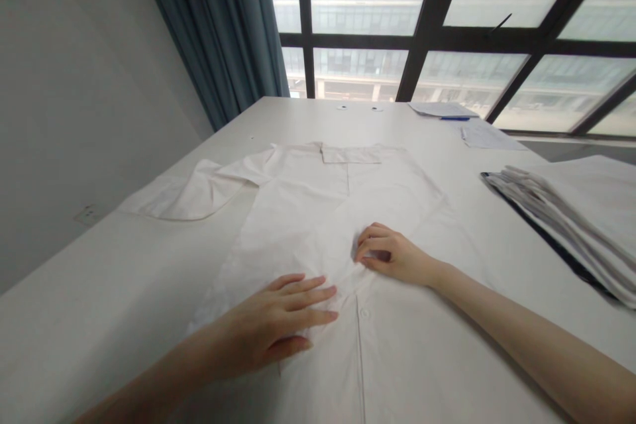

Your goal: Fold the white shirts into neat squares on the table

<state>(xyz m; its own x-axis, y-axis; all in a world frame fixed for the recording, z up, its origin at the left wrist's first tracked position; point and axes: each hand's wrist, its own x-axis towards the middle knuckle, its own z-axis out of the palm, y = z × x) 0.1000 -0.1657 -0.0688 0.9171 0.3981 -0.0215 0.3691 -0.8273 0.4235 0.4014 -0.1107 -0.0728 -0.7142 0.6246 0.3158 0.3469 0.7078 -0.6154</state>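
A white shirt (298, 212) lies spread on the white table, its collar at the far end and one sleeve stretched out to the left. A button shows beside the front placket, just below my hands. My left hand (283, 315) rests on the shirt left of the placket, with its fingers spread. Near the shirt's middle, my right hand (387, 255) has its thumb and fingers pinched together on the shirt fabric.
A stack of white cloth (586, 212) lies on a dark board at the right. Papers (489, 138) and a blue pen (454, 118) are at the table's far right. Behind the table (163, 291) stand a blue curtain (223, 26) and windows.
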